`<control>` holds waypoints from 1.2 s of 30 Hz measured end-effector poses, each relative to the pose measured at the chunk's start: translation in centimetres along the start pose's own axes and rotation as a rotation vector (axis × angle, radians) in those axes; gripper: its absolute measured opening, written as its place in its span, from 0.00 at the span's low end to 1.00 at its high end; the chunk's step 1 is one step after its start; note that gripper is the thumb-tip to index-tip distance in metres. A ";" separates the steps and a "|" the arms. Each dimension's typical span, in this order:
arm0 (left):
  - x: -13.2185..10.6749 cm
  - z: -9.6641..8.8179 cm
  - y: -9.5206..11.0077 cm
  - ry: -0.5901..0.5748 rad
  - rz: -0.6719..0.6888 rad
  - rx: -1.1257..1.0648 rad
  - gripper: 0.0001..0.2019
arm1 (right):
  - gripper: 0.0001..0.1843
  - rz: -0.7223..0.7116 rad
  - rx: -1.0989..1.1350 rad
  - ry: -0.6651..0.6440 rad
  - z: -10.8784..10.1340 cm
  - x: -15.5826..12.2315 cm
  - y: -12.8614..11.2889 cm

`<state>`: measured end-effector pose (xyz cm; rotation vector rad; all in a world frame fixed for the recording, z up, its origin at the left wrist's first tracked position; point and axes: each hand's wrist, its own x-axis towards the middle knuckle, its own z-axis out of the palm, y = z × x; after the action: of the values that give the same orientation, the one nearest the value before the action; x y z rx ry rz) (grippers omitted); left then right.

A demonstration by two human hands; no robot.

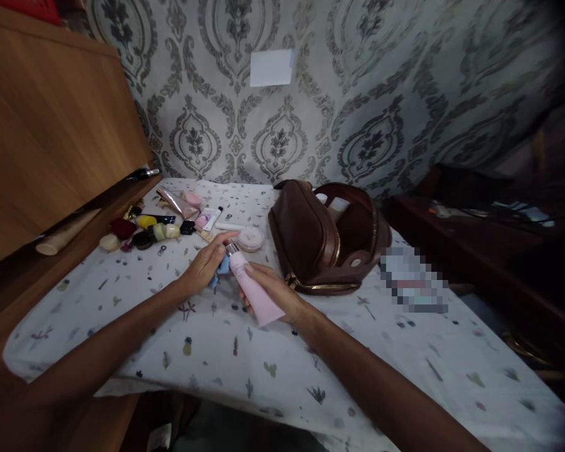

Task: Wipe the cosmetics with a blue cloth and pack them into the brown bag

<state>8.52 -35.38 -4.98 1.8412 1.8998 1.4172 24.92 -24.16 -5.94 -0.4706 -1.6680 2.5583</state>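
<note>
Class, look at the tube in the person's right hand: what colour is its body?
The tube has a pale pink body, shown in the head view.

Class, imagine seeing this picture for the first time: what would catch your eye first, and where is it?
Probably the pink tube, held in the right hand near the middle, with the left hand at its silver cap. Beyond it to the right sits an open brown bag, and boldly patterned wallpaper rises behind.
</note>
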 end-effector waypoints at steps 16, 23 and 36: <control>0.0 -0.8 -1.0 -0.073 -0.228 -0.089 0.19 | 0.25 -0.220 -0.461 0.045 -0.2 0.1 0.1; 0.3 -0.7 -0.3 -0.063 -0.177 -0.114 0.20 | 0.29 -0.066 -0.184 0.055 0.0 0.2 0.2; 0.1 -0.6 -0.5 -0.013 -0.230 -0.103 0.19 | 0.35 -0.177 -0.572 0.133 1.4 -0.7 0.0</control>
<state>7.78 -35.48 -4.92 1.5263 1.9208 1.3941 25.18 -25.53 -5.30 -0.4748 -2.2575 1.8586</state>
